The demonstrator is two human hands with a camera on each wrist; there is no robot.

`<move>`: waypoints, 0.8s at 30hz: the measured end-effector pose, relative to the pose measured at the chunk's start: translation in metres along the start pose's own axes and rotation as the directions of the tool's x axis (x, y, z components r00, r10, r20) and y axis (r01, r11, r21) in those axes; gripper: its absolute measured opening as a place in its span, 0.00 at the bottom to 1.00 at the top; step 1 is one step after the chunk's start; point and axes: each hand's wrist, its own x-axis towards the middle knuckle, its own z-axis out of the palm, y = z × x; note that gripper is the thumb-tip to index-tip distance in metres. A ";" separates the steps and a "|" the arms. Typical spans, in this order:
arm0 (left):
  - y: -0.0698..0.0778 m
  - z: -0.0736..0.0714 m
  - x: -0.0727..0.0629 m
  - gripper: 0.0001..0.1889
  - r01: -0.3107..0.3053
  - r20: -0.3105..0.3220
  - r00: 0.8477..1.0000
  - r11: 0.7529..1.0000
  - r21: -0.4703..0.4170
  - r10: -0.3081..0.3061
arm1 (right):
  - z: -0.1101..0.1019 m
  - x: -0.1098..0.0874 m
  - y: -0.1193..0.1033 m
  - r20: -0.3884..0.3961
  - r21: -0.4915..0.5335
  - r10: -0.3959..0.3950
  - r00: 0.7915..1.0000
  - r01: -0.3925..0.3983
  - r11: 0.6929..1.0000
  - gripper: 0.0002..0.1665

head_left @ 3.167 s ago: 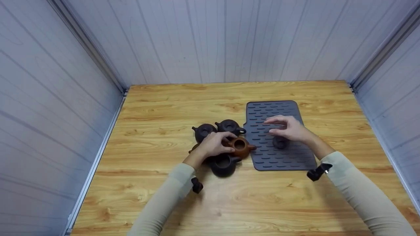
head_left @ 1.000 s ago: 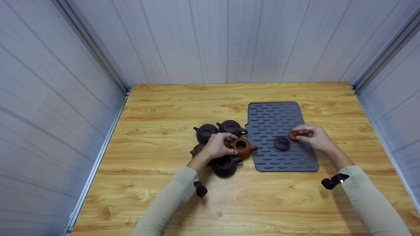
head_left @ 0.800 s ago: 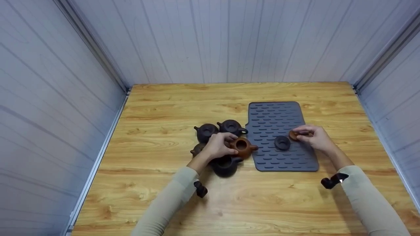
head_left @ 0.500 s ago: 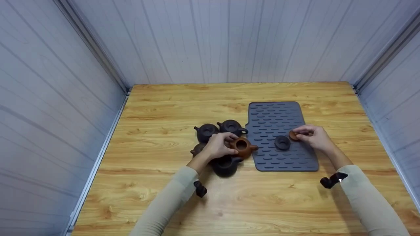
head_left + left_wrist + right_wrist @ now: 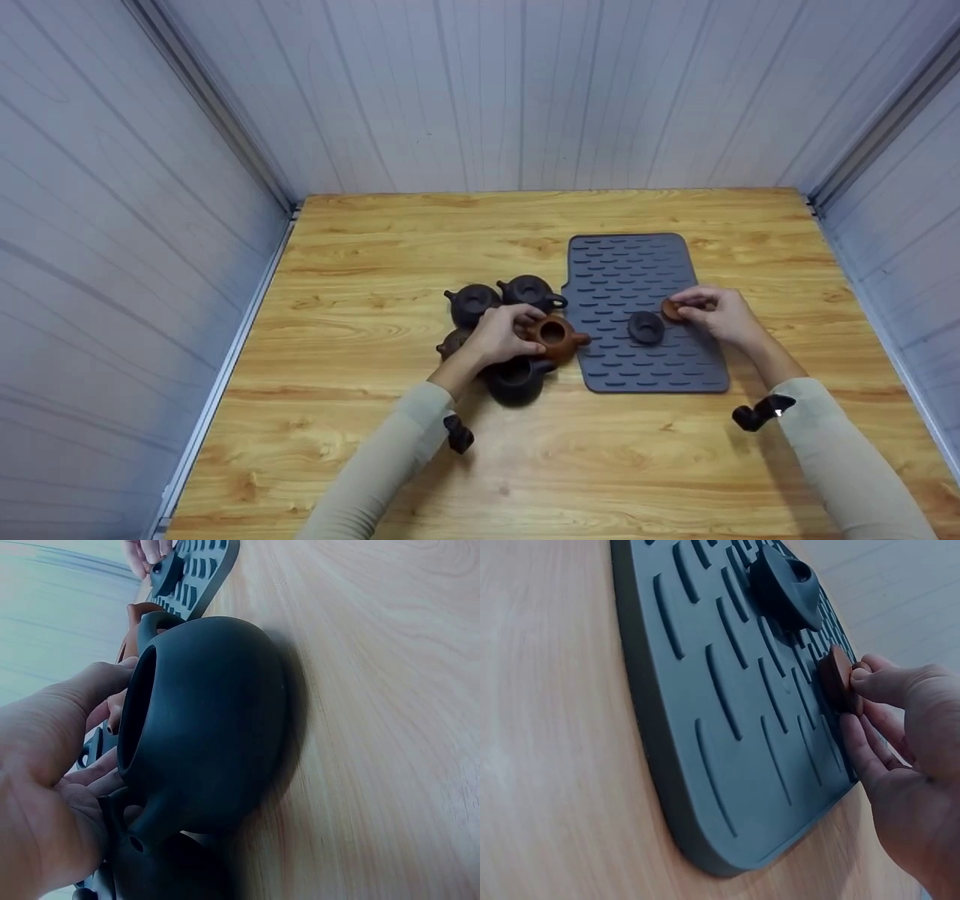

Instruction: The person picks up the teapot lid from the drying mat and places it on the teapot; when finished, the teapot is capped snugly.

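My left hand reaches over a cluster of teapots, its thumb and fingers around the spout side of a lidless reddish-brown teapot. Just in front of that hand stands a lidless black teapot, which fills much of the left wrist view and hides part of the brown one. On the grey ridged mat, my right hand pinches the knob of a small reddish-brown teapot lid between thumb and fingers. Beside it on the mat lies a black teapot lid.
Two dark lidded teapots stand behind the left hand: one at left, another at right close to the mat's edge. A further dark teapot is partly covered by the left hand. White panel walls enclose the wooden table.
Since the earliest frame, my right hand has moved right from above the black lid, and the brown lid now shows in its fingers at the mat. The left hand has stayed at the brown teapot.
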 end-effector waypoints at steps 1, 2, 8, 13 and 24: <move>0.000 0.000 0.000 0.28 -0.001 0.000 1.000 1.000 -0.002 0.001 | 0.000 0.000 0.000 -0.001 -0.001 0.003 1.000 -0.003 1.000 0.17; 0.000 0.000 -0.001 0.28 -0.004 -0.001 1.000 1.000 -0.005 0.004 | -0.001 0.001 0.000 -0.003 0.004 0.009 1.000 -0.009 1.000 0.18; 0.002 0.000 -0.002 0.28 -0.009 -0.002 1.000 1.000 -0.011 0.009 | -0.005 -0.001 -0.004 -0.011 0.027 0.003 1.000 -0.003 1.000 0.17; 0.003 0.000 -0.001 0.27 -0.019 -0.007 1.000 1.000 0.007 0.019 | -0.007 -0.003 -0.009 -0.001 0.063 0.003 1.000 -0.003 0.998 0.17; 0.001 0.001 0.001 0.27 -0.003 0.004 1.000 1.000 0.023 0.003 | 0.002 -0.010 -0.029 0.028 0.086 -0.018 0.999 0.016 0.996 0.17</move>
